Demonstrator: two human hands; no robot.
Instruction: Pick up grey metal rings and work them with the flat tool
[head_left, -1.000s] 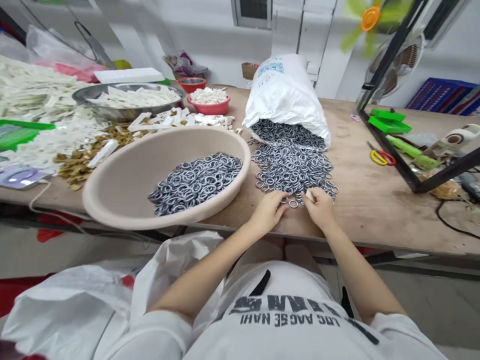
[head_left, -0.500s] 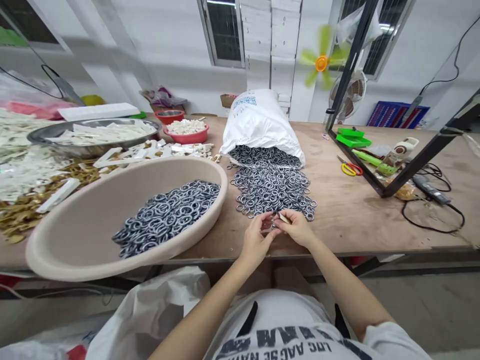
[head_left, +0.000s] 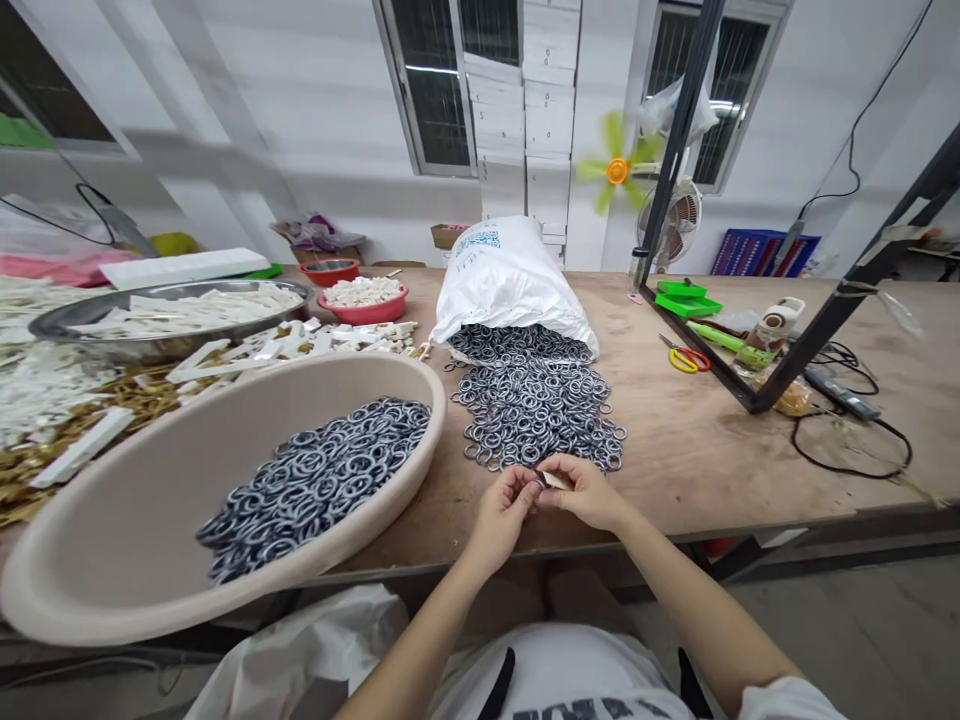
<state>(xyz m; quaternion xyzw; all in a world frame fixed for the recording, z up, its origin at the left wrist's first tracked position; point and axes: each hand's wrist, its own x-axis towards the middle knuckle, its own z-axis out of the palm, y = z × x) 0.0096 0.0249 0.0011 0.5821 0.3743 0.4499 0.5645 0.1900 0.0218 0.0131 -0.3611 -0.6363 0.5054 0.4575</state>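
Observation:
Close together at the near edge of the ring pile, my two hands meet over the table. My left hand point(head_left: 504, 512) is closed, fingertips pinching a grey ring point(head_left: 537, 484) that is mostly hidden. In my right hand point(head_left: 586, 492), also closed, is a small pale-handled tool point(head_left: 556, 481) whose dark tip touches the ring; its exact kind does not show. Just beyond lies a heap of grey rings point(head_left: 532, 405), spilling from the mouth of a white sack point(head_left: 510, 270). To the left, a big beige basin point(head_left: 97, 560) holds many more rings point(head_left: 330, 475).
A steel bowl point(head_left: 52, 325) and a red bowl point(head_left: 375, 312) hold white pieces, with loose white and brown pieces around. On the right are scissors point(head_left: 684, 358), green trays point(head_left: 686, 298), a black metal frame point(head_left: 795, 370) and a cable point(head_left: 847, 470). A yellow-green fan point(head_left: 616, 171) spins behind.
The view has tilted up, so the table things sit lower in the picture. My hands have drawn closer together around the ring, the pale tool still in my right hand.

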